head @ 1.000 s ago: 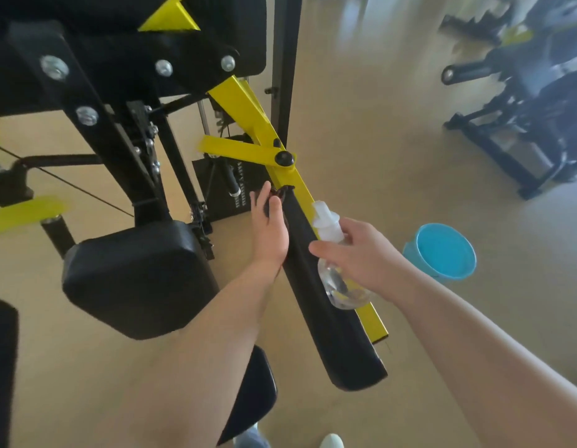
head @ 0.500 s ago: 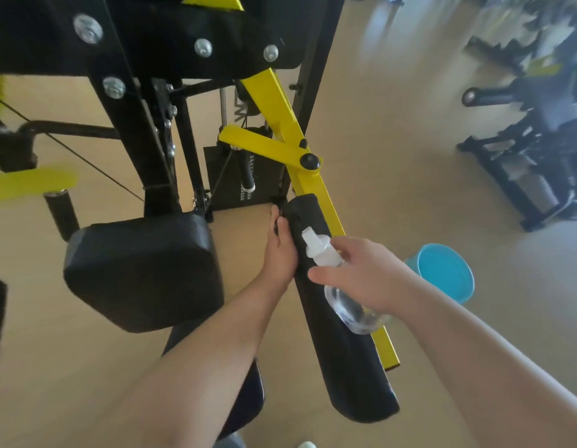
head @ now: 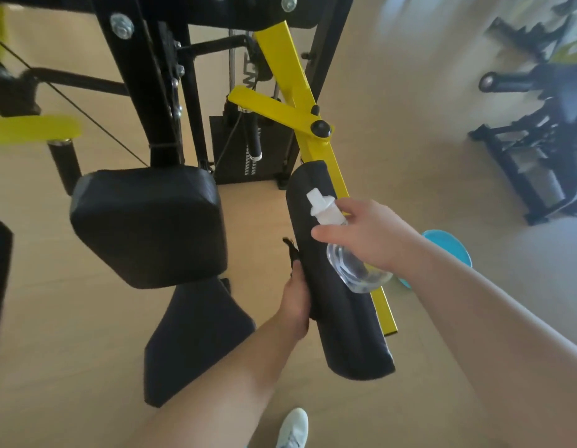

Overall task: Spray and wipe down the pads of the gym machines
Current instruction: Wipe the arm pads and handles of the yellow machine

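Overspray onto floor [head: 410, 130] judged possible: clear plastic spray bottle [head: 355, 270] clasped in right hand [head: 374, 237], nozzle [head: 314, 197] angled along long black vinyl pad [head: 345, 321]; black cloth [head: 289, 248] clutched in left hand [head: 297, 299].

Both bare arms reach forward, left hand [head: 297, 297] gripping the long pad [head: 345, 334], right hand [head: 371, 236] holding the spray bottle [head: 355, 270].

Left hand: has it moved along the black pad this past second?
Yes. The left hand slid down the pad, away from the black knob above.
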`<state>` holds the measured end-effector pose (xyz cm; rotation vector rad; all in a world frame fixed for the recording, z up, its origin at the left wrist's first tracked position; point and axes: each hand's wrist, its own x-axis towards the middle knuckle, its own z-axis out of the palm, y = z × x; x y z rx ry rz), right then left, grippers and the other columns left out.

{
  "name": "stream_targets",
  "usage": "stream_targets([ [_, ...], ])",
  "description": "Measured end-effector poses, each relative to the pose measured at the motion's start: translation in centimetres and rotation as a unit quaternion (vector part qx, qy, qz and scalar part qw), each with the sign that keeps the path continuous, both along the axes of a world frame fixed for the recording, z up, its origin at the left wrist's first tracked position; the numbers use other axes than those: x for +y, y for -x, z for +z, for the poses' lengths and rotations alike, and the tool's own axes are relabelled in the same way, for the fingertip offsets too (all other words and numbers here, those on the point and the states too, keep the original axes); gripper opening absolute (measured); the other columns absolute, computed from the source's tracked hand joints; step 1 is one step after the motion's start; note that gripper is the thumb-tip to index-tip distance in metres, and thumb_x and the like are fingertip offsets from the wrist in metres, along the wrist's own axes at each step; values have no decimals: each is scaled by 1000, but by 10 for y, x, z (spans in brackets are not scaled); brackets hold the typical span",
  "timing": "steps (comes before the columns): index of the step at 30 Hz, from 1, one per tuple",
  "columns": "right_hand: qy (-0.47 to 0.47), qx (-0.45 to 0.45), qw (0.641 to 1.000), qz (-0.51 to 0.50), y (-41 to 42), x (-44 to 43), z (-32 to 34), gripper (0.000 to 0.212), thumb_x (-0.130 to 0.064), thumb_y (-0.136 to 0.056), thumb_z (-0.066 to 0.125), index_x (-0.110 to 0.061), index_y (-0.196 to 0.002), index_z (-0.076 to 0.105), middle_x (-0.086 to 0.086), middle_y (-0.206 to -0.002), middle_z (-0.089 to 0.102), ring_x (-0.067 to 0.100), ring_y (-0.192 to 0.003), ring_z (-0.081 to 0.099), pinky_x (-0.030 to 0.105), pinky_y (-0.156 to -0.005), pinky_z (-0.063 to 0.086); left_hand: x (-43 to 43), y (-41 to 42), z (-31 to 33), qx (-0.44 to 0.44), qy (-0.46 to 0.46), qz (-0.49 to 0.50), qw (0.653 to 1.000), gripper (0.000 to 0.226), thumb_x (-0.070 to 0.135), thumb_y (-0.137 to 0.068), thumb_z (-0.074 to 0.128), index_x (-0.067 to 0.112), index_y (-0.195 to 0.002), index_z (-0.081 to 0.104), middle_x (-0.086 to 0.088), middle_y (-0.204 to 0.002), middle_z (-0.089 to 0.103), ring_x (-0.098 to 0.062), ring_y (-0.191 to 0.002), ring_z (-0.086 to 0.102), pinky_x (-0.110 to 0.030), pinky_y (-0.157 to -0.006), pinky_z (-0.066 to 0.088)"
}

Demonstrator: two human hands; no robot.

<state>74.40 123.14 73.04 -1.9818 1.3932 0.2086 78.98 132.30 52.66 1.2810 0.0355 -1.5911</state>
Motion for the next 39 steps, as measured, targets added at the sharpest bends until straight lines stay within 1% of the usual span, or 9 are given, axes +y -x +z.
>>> stream_targets([
  [3,-6,-21,1000,-7,4,5,-1,27,-56,-87,69,-35,-104,63,-9,-88,65,12,-82,63,33,-67,45,20,13,3,26,-32,-2,999,60,65,-102,32,24,-131,65,2,-124,72,-21,-117,65,-42,-108,49],
  [7,-21,-71,996,-47,9,3,-5,18,-55,-86,70,-38,-83,63,-7,-82,67,16,-81,66,32,-71,48,-34,-36,11,-39,-3,14,999,67,68,-96,32,24,-137,60,-2,-125,71,-25,-116,66,-46,-106,50],
  [14,-5,-39,998,-51,-2,2,-6,28,-56,-88,67,-29,-90,70,-4,-84,68,13,-77,65,33,-67,48,-83,-68,3,-64,14,27,997,74,71,-90,32,21,-137,60,-9,-127,71,-30,-115,68,-50,-105,51],
  [20,-51,-92,991,-79,9,-9,-5,31,-45,-83,76,-28,-60,66,-4,-65,58,15,-64,56,34,-67,43,-35,-25,18,-39,-28,15,999,65,65,-101,28,23,-140,58,1,-129,69,-23,-119,63,-45,-111,46],
  [26,-76,-175,977,-99,29,18,0,9,-28,-86,77,-25,-87,69,0,-82,66,18,-76,65,35,-75,51,25,23,28,-59,-50,6,997,65,68,-98,29,26,-139,56,0,-130,68,-25,-121,62,-47,-112,44],
  [29,-82,-220,964,-121,41,41,-4,16,-27,-87,76,-28,-98,66,-1,-90,69,20,-83,69,39,-77,55,43,44,36,-69,-74,29,994,58,61,-103,31,20,-136,58,-4,-129,68,-26,-120,62,-45,-111,45],
  [33,-98,-255,953,-128,59,65,-6,13,-28,-88,74,-28,-95,64,0,-89,69,21,-85,69,40,-83,56,64,66,56,-87,-110,30,990,47,52,-107,33,19,-129,59,1,-109,69,-16,-98,63,-33,-90,53],
  [35,-113,-257,950,-138,68,72,-6,14,-29,-88,74,-26,-97,63,2,-93,68,23,-90,69,43,-85,56,70,72,70,-91,-139,21,986,43,50,-107,33,20,-126,58,1,-105,65,-17,-97,59,-35,-96,49],
  [39,-151,-279,931,-181,92,72,-3,21,-27,-87,73,-22,-108,69,9,-111,73,28,-100,71,49,-96,57,70,84,90,-134,-120,28,983,39,52,-106,32,24,-127,52,1,-121,58,-22,-113,53,-38,-106,40],
])
